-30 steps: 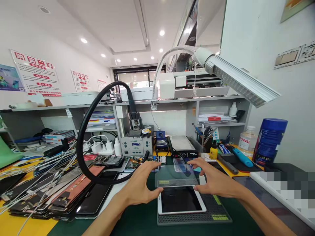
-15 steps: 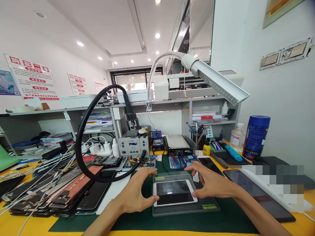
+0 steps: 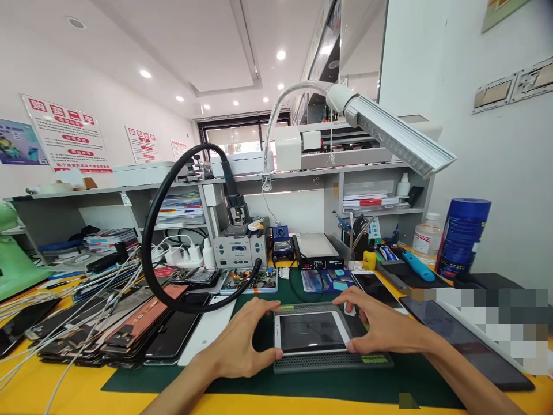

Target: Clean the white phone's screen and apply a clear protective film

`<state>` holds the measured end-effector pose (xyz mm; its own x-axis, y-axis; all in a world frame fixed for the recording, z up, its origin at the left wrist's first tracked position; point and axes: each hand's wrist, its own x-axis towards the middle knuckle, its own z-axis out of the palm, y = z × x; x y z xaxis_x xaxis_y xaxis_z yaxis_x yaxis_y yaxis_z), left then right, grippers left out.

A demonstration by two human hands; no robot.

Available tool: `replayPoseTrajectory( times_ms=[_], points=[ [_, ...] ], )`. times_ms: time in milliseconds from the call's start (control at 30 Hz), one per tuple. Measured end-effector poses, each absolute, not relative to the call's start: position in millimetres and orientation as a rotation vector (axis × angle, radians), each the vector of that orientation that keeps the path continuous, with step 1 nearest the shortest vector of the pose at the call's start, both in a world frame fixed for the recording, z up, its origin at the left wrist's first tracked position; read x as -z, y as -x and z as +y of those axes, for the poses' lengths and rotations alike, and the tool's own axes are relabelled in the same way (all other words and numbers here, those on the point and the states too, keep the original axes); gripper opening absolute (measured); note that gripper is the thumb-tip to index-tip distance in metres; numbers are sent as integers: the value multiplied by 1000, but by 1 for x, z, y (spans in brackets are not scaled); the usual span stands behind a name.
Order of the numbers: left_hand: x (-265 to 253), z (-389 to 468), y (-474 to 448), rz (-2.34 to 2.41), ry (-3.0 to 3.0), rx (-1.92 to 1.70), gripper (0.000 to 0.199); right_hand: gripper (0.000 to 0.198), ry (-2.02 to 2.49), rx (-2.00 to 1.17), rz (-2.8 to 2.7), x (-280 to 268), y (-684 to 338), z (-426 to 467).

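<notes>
A white-framed smartphone point(image 3: 309, 331) with a dark screen is face up over a grey perforated pad point(image 3: 322, 363), in front of me. My left hand point(image 3: 239, 343) spans its left end, thumb at the lower left corner and fingertips by the upper left corner. At the right end my right hand point(image 3: 378, 325) curves the same way, its thumb on the lower right corner and its fingers near the upper right one. A small pale piece lies under the right fingers. Whether the phone touches the pad I cannot tell.
A green mat point(image 3: 207, 380) lies below. Stacked phone parts point(image 3: 125, 328) and cables fill the left. A hot air station point(image 3: 239, 251) with a looping black hose point(image 3: 149, 253) stands behind. At right are a tablet point(image 3: 466, 340), a blue can point(image 3: 464, 239) and an overhead lamp point(image 3: 401, 132).
The whole view has shifted slightly, with things now further right and a little higher. Both hands stay at the phone's ends, in nearly the same pose.
</notes>
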<state>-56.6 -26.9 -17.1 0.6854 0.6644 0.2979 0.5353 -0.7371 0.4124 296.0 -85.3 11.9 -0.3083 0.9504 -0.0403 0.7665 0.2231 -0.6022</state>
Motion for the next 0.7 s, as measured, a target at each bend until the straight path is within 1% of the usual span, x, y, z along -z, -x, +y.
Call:
replayPoseTrajectory(
  times_ms=[500,700],
  points=[
    [19,-28,55,964,-2593,-559,72,72,1611,-787,-2176,-10,-296,-83],
    [18,-30,55,947,-2571,-588,68,72,1611,-788,-2183,-13,-294,-84]
  ],
)
